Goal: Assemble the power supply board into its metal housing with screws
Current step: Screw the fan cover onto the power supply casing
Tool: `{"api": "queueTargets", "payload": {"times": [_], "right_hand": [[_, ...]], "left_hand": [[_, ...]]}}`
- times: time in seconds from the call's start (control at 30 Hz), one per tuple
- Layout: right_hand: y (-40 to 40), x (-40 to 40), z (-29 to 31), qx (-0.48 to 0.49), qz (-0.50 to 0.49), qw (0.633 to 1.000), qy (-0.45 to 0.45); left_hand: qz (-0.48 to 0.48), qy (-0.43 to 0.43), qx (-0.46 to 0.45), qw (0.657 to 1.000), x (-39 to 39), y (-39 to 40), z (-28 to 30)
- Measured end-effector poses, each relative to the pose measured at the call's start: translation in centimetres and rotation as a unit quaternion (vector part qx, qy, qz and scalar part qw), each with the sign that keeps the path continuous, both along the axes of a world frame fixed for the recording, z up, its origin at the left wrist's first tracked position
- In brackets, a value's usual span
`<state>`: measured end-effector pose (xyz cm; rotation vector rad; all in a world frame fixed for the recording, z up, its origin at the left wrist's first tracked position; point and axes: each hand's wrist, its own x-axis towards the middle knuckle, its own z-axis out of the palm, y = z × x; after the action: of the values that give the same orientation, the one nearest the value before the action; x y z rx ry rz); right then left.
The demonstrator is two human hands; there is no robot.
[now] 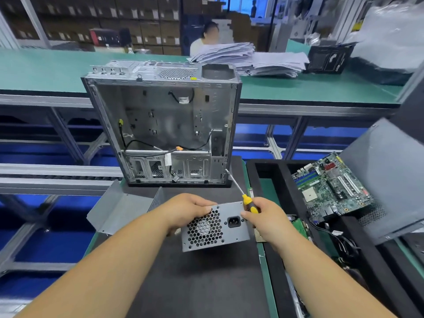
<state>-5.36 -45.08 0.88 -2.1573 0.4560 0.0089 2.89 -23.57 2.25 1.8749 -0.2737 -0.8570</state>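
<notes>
A grey power supply box [231,236] with a honeycomb fan grille and a black mains socket faces me above the dark mat. My left hand [187,208] grips its upper left corner. My right hand [266,220] presses on its right edge and also holds a yellow-and-black screwdriver [249,201], whose shaft points up and away toward the case. An open metal computer case [160,125] stands upright just behind, empty apart from loose cables. A bent grey metal cover [117,214] lies to the left of the box.
A green motherboard [332,187] leans in a black foam tray [270,175] on the right, next to a grey side panel [387,177]. Paper stacks [250,58] and a seated person are across the far green bench. Cables lie at lower right.
</notes>
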Motion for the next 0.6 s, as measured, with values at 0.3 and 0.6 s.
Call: {"api": "queueTargets", "payload": {"times": [0.3, 0.6], "right_hand": [[0.21, -0.40, 0.30, 0.000, -0.002, 1.000, 0.011], [0.24, -0.72, 0.28, -0.001, 0.001, 1.000, 0.011]], "left_hand": [[-0.016, 0.001, 0.004, 1.000, 0.17, 0.15, -0.28], [-0.021, 0.009, -0.006, 1.000, 0.43, 0.24, -0.83]]}}
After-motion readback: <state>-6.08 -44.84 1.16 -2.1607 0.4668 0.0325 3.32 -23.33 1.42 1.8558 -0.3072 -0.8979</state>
